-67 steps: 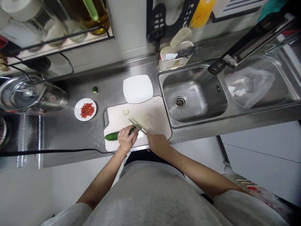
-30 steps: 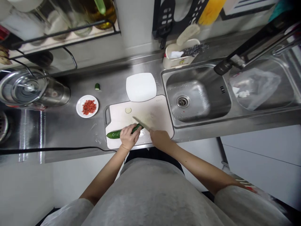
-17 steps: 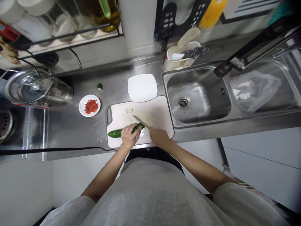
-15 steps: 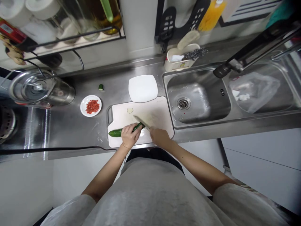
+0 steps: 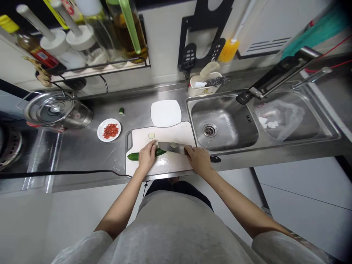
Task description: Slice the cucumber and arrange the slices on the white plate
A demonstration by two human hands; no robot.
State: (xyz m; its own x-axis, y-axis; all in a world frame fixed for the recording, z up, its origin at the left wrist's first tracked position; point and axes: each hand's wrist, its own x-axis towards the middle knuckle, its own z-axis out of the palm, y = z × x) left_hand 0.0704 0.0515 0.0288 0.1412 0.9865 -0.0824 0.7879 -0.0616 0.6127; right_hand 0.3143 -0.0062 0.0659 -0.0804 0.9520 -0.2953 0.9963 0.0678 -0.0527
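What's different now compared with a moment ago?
The right hand has moved right, still holding the dark-handled steel knife, its broad side now turned up with a pale round slice on it. The left hand has shifted its fingers from the cut end of the long green cucumber toward the knife's tip. The square white plate and round white dish stayed.

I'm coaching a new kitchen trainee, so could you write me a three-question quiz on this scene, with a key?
1. Which of the person's hands is at the handle end of the knife?

2. True or false: the short green cucumber end lies on the steel counter, off the cutting board.

3. What is on the flat of the knife's blade?
A) red pieces
B) a pale round slice
C) the white plate

Key:
1. The right hand.
2. True.
3. B.
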